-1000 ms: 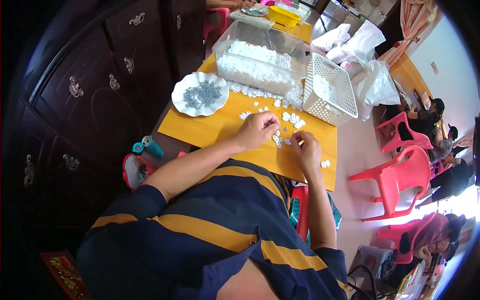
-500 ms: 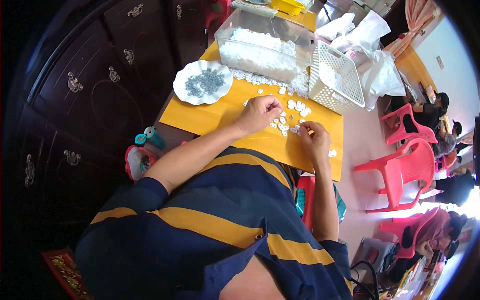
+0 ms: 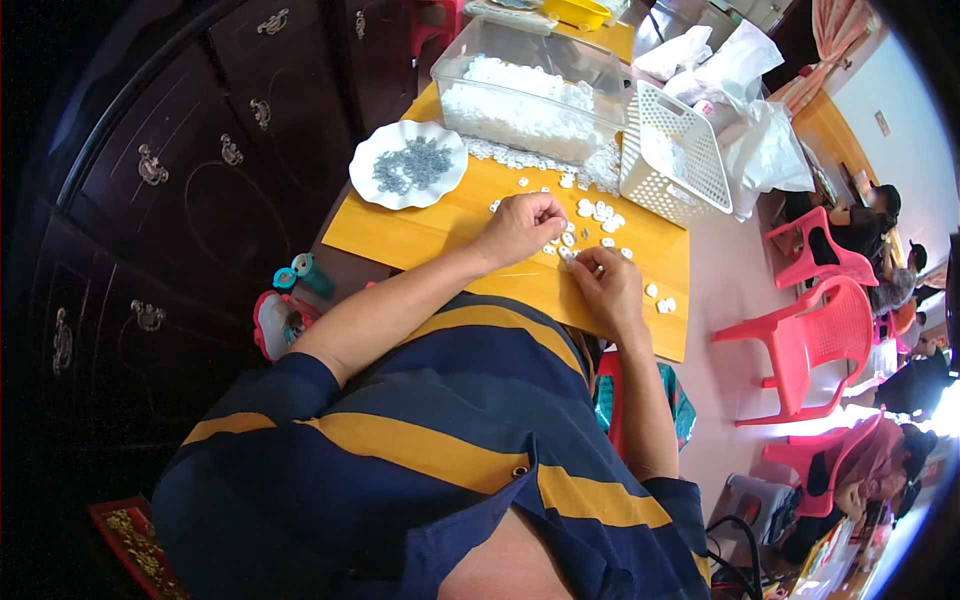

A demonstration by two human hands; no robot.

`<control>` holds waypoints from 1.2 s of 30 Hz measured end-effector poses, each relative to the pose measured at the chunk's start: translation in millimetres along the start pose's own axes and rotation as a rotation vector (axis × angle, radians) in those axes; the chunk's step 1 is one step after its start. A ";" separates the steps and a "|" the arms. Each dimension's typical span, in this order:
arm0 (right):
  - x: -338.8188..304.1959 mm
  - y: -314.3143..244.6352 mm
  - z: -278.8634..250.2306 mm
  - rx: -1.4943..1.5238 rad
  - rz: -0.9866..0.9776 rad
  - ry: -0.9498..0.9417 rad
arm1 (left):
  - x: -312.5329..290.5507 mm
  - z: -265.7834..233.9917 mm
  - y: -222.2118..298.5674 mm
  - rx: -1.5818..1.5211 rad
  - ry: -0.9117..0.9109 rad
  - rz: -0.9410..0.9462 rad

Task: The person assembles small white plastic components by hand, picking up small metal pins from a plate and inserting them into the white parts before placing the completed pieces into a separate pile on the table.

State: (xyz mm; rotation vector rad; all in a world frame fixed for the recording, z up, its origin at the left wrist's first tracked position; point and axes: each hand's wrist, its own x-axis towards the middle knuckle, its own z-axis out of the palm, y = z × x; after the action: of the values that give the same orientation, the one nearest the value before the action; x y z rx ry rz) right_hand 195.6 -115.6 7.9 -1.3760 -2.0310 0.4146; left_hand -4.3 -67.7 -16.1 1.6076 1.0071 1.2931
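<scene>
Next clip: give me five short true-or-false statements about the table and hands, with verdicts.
1. Both hands rest on the yellow table among small white pieces. True.
2. The white plate holds small grey parts. True.
3. The clear plastic tub is empty. False: it is filled with white pieces.
4. The white slotted basket stands to the left of the plate. False: it stands on the right, beside the tub.
5. The left hand and right hand are close together, fingers bent down onto the pieces. True, though whether either pinches a piece is too small to tell.
</scene>
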 end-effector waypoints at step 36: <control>2.0 -4.2 13.9 0.733 0.201 0.002 | -13.7 -6.4 19.1 0.161 -0.199 0.079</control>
State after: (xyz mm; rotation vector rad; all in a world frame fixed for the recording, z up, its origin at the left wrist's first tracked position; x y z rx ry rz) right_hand 183.0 -114.1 0.6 -1.0964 -1.4935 1.1128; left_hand -11.0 -86.3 -1.9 1.8754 0.9514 1.0999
